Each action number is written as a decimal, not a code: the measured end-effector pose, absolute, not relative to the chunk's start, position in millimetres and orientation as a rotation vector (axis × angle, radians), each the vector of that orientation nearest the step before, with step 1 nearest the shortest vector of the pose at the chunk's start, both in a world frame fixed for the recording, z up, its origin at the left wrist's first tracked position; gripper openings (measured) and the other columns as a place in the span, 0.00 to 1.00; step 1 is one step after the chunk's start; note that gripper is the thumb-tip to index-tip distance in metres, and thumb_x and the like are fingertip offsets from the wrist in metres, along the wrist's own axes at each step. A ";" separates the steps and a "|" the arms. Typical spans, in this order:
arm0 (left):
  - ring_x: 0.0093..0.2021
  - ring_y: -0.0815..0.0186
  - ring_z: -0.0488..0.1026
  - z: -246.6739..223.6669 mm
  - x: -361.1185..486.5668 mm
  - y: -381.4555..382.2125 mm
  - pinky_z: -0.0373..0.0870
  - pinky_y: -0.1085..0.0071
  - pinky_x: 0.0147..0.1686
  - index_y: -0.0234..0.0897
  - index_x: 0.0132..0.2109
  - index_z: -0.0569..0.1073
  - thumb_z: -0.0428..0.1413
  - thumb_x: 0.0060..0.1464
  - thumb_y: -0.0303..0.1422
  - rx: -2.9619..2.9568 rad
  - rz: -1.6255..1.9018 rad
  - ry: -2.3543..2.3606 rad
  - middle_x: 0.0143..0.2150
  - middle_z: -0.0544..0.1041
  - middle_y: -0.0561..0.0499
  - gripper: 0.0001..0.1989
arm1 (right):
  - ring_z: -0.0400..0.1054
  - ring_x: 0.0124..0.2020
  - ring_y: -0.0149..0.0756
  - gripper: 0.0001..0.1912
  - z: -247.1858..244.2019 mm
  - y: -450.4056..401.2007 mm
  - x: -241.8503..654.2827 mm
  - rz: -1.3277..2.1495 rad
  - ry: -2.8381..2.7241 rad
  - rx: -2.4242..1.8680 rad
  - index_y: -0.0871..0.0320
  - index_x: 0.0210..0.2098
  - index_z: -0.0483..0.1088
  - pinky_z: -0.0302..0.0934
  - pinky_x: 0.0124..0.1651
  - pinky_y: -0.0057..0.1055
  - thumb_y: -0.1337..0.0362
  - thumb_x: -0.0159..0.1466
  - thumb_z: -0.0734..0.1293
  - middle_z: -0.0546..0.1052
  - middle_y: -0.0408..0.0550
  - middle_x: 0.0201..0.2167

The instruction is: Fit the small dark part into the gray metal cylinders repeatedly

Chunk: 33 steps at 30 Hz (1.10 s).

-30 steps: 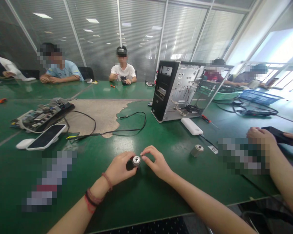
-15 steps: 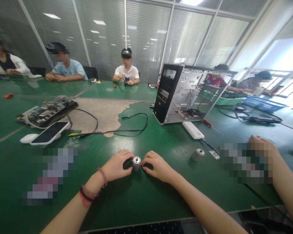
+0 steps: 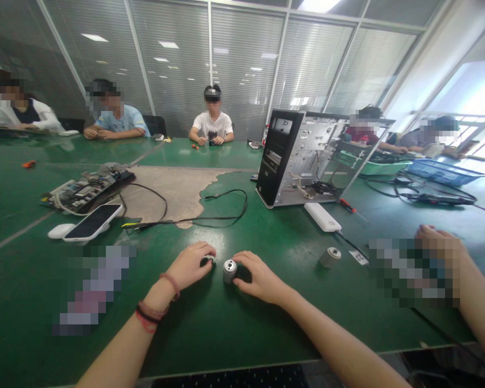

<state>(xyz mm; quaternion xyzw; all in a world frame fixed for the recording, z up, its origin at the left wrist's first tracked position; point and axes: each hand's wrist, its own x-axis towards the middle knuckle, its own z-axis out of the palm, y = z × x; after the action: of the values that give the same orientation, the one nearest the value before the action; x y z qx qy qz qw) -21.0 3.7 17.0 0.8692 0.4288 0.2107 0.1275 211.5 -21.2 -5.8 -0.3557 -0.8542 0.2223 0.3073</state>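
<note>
A small grey metal cylinder [image 3: 229, 273] stands upright on the green table, its bright round top showing dark holes. The thumb and fingers of my right hand [image 3: 261, 277] close on its right side. Just to the left, apart from the cylinder, is my left hand [image 3: 189, 268], its fingertips curled together. A tiny pale bit shows at those fingertips, too small to name. Farther right stands a second grey metal cylinder [image 3: 330, 257] of the same kind, touched by neither of my hands.
An opened computer case [image 3: 285, 161] stands beyond my right hand, near a white power bank [image 3: 322, 217] and a red screwdriver [image 3: 350, 206]. Left lie a phone [image 3: 94, 222], a circuit assembly [image 3: 89, 188] and a black cable [image 3: 222, 217]. Another person's hand [image 3: 438, 237] rests at right; several people sit around.
My left hand has come off the cylinder and drawn left. My right fingers have closed in on the cylinder's side. The whole view has shifted slightly.
</note>
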 end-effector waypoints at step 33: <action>0.40 0.62 0.69 1.8 -8.0 -1.1 0.63 0.66 0.43 0.37 0.39 0.70 0.49 0.53 0.24 2.653 0.609 1.252 0.38 0.73 0.50 0.08 | 0.68 0.45 0.54 0.19 -1.6 30.5 384.0 -0.046 -1.471 -2.327 0.55 0.42 0.69 0.53 0.47 0.52 0.51 0.56 0.61 0.76 0.54 0.36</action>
<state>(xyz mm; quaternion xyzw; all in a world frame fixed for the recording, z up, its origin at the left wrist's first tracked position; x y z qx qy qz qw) -8.0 -1.1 1.8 0.8832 0.4167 0.2026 0.0727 384.0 30.5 -1.6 -0.8292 -0.5243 -0.0163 0.1928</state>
